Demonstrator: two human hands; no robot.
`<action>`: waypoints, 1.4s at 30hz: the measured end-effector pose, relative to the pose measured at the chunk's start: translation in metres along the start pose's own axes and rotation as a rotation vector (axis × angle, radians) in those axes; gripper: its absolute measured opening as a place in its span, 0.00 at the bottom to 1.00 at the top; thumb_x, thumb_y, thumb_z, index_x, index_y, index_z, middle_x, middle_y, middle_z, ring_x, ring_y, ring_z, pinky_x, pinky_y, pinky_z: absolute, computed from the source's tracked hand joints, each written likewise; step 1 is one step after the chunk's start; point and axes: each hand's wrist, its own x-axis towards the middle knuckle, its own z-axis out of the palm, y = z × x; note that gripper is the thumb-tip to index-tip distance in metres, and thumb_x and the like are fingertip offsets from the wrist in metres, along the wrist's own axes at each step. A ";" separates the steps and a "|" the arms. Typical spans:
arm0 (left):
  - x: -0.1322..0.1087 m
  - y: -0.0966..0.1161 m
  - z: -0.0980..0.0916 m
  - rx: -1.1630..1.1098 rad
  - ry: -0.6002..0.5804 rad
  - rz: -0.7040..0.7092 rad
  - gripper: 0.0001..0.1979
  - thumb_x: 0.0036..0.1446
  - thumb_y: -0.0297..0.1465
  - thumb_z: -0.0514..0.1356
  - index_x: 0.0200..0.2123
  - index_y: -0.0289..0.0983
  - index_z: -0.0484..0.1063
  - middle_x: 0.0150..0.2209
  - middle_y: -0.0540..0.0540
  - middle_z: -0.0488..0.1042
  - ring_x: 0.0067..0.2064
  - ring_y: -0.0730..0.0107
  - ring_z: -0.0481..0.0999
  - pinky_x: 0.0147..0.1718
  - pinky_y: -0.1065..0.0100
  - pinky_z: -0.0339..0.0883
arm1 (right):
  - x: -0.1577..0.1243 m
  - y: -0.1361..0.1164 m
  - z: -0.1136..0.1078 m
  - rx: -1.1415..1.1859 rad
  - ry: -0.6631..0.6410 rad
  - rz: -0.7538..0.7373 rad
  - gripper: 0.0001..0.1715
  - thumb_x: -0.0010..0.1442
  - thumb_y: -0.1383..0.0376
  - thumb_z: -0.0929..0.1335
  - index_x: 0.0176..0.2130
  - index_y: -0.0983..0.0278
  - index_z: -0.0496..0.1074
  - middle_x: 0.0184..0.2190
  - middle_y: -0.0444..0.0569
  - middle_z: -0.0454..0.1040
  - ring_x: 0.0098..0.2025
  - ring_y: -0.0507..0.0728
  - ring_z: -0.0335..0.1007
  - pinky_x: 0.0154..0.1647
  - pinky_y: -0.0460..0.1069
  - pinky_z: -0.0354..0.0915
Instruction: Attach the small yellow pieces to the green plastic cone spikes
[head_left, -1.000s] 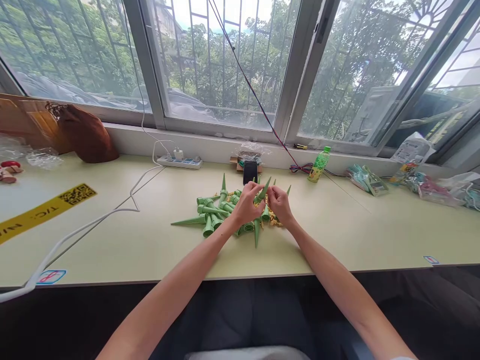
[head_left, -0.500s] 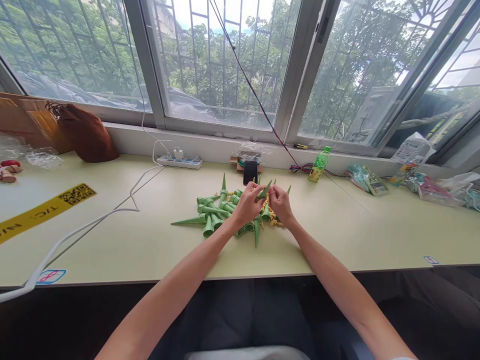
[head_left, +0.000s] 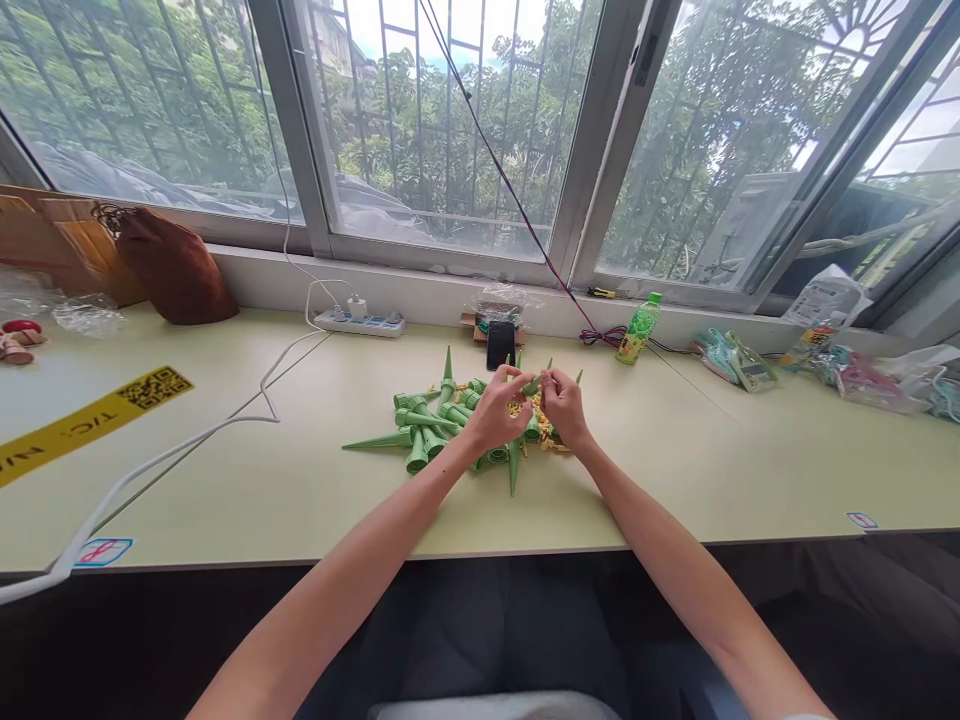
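Observation:
A heap of green cone-shaped spikes point(head_left: 431, 425) lies on the pale table point(head_left: 262, 480) in front of me, mixed with small yellow pieces point(head_left: 538, 412). My left hand point(head_left: 495, 412) is closed round one green spike point(head_left: 531, 385) and holds it above the heap. My right hand point(head_left: 564, 405) pinches at the tip end of that same spike, its fingers pressed together. Both hands meet over the right part of the heap.
A black phone point(head_left: 500, 345) stands behind the heap. A power strip point(head_left: 360, 322) and white cable point(head_left: 172, 445) lie to the left, a brown bag point(head_left: 172, 270) at far left. A green bottle point(head_left: 637, 330) and plastic packets point(head_left: 840, 370) sit to the right.
The spike in my hands has tilted lower, from pointing up-right to lying flatter between the fingers. Both hands have drawn slightly closer together.

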 end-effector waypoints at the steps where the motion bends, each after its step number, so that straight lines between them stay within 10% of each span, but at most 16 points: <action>1: 0.000 0.000 0.000 -0.006 0.000 -0.003 0.19 0.57 0.24 0.57 0.52 0.39 0.67 0.47 0.43 0.63 0.33 0.77 0.75 0.36 0.69 0.76 | 0.000 0.000 0.000 -0.001 0.001 0.003 0.23 0.64 0.48 0.60 0.26 0.60 0.60 0.15 0.39 0.56 0.19 0.51 0.50 0.21 0.46 0.49; 15: 0.005 0.003 -0.001 -0.062 0.026 -0.096 0.17 0.67 0.39 0.50 0.32 0.36 0.70 0.41 0.43 0.65 0.33 0.75 0.72 0.31 0.70 0.74 | -0.001 -0.002 0.001 -0.022 -0.002 -0.016 0.23 0.64 0.47 0.61 0.26 0.60 0.58 0.15 0.37 0.52 0.19 0.50 0.47 0.20 0.46 0.46; 42: 0.006 0.007 -0.005 -0.043 0.011 -0.147 0.17 0.57 0.44 0.62 0.34 0.34 0.74 0.39 0.43 0.67 0.39 0.68 0.75 0.36 0.64 0.78 | 0.000 -0.001 -0.002 -0.014 0.045 -0.013 0.23 0.64 0.47 0.61 0.27 0.60 0.58 0.17 0.38 0.54 0.20 0.50 0.49 0.22 0.46 0.49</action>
